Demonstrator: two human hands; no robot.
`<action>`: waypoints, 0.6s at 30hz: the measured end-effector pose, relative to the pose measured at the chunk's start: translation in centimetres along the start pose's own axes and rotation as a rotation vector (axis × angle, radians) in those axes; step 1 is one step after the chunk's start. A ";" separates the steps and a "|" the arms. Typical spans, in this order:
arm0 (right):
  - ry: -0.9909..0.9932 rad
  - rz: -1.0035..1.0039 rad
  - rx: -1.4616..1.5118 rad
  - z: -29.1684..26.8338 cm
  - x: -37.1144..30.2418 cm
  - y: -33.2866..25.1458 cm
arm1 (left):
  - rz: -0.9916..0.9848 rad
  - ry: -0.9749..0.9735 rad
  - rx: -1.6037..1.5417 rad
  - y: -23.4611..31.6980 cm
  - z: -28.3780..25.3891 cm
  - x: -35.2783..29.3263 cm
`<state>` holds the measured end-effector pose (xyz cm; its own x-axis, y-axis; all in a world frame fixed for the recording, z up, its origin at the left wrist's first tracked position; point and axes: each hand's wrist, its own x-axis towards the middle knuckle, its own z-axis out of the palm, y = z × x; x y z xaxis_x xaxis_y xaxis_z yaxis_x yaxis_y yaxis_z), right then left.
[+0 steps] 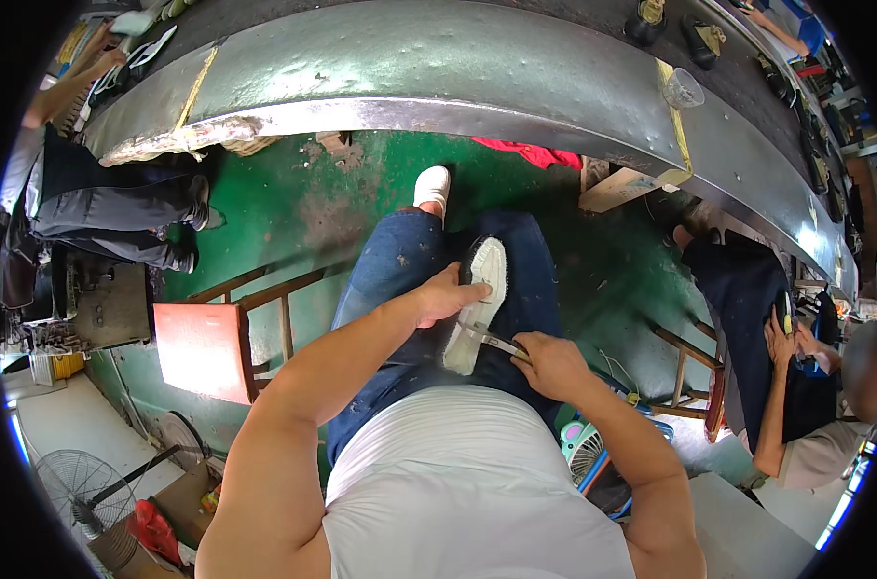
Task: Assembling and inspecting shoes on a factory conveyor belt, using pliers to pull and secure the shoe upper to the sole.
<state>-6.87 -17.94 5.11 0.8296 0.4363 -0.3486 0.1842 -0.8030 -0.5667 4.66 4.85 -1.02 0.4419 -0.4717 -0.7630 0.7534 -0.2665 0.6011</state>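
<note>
A shoe lies sole up across my thighs, its pale sole facing me and its dark upper showing along the far edge. My left hand is closed around its middle, the thumb pressed on the sole. In my right hand is a hammer, gripped by its handle. The metal head lies over the heel half of the sole, and whether it touches cannot be made out.
Ahead runs a long metal-edged bench with dark shoes and a clear plastic cup. A wooden stool stands left, a small green fan right. Co-workers sit at both sides. A standing fan is behind left.
</note>
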 end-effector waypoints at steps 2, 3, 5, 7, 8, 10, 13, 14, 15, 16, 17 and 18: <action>0.046 0.010 0.011 0.5 -1.2 -0.3 | 0.120 0.002 0.048 -1.7 -0.4 1.2; 0.101 0.023 0.031 0.8 -1.6 -0.5 | 0.115 -0.001 0.053 -1.9 -0.2 1.0; -0.013 0.106 0.078 0.7 -2.6 -0.4 | 0.169 0.106 0.261 -2.3 0.6 0.3; -0.111 0.205 0.131 0.3 -3.2 -0.1 | 0.125 0.123 0.310 -0.8 2.2 -2.2; -0.179 0.231 0.136 -0.1 -2.9 0.2 | 0.194 0.064 0.324 -0.9 2.2 -3.3; -0.246 0.260 0.142 -0.1 -3.1 0.4 | 0.324 -0.059 0.120 -3.2 2.1 -3.8; -0.095 0.134 -0.005 0.5 -4.2 -0.8 | 0.350 0.035 0.020 -4.5 3.2 -2.9; -0.100 0.128 -0.082 0.6 -4.8 -1.6 | 0.395 0.064 -0.056 -4.7 4.1 -2.9; -0.101 0.116 -0.162 0.6 -5.2 -2.1 | 0.398 0.070 -0.059 -5.1 4.6 -2.4; -0.122 0.161 -0.161 0.8 -5.4 -2.1 | 0.472 0.158 0.021 -6.0 4.8 -1.5; -0.123 0.151 -0.165 0.6 -5.1 -1.6 | 0.544 0.249 0.102 -7.0 4.7 -0.6; -0.228 0.215 -0.057 0.1 -4.5 -1.4 | 0.545 0.323 0.243 -8.2 4.5 0.1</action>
<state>-10.97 -18.76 7.36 0.7145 0.3287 -0.6177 0.0518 -0.9052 -0.4218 -3.63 3.18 -4.95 0.8794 -0.3272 -0.3457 0.2673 -0.2615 0.9275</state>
